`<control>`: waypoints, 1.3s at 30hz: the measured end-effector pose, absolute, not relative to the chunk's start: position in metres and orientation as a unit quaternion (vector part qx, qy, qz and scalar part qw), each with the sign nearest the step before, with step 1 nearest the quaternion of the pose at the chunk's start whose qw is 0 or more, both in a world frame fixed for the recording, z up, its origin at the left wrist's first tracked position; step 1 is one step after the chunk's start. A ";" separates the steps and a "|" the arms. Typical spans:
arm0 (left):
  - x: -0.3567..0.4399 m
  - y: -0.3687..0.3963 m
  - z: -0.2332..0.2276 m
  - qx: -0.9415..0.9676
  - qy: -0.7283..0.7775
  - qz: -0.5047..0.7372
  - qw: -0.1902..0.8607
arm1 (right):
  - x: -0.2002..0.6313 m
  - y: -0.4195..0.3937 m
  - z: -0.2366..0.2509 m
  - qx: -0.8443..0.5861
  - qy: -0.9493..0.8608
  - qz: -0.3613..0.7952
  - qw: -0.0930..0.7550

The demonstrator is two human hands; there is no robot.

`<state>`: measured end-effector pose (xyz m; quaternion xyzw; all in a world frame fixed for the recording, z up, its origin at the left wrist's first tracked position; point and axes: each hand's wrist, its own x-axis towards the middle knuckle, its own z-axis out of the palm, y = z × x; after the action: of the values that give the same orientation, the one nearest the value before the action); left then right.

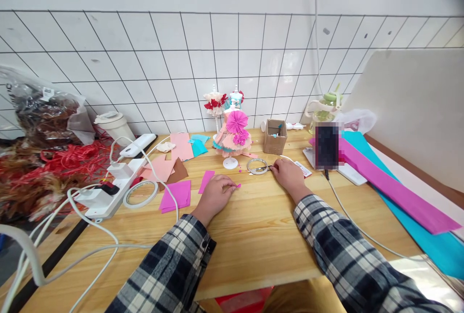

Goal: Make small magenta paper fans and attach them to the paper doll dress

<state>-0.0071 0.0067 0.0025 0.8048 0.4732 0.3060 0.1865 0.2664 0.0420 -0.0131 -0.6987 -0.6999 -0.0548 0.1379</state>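
Note:
My left hand (217,193) is closed, pinching a small scrap of magenta paper (238,186) between thumb and fingertips just above the table. My right hand (289,175) reaches further forward, its fingers closed on a thin dark tool (268,168) whose kind I cannot make out. The tool's tip lies over a roll of white tape (250,167). Behind the hands stands a small dress-form figure (234,141) in a ruffled peach paper dress with a magenta fan and flower. A magenta strip (206,181) lies partly beside my left hand.
Magenta squares (176,196), peach sheets (180,145) and another tape roll (140,194) lie left, near a power strip (116,192) with looping cables. A cardboard box (275,136) stands behind my right hand. A phone (326,146) and long magenta paper (395,185) are at right.

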 end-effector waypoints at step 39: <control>0.011 0.006 0.003 0.639 0.539 0.411 0.363 | 0.164 0.000 -0.011 -0.469 -0.586 0.485 0.448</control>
<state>0.0113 0.0063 0.0028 0.6389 0.5391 0.4111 0.3635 0.1645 0.0005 -0.0112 -0.4692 -0.5861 0.4855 0.4480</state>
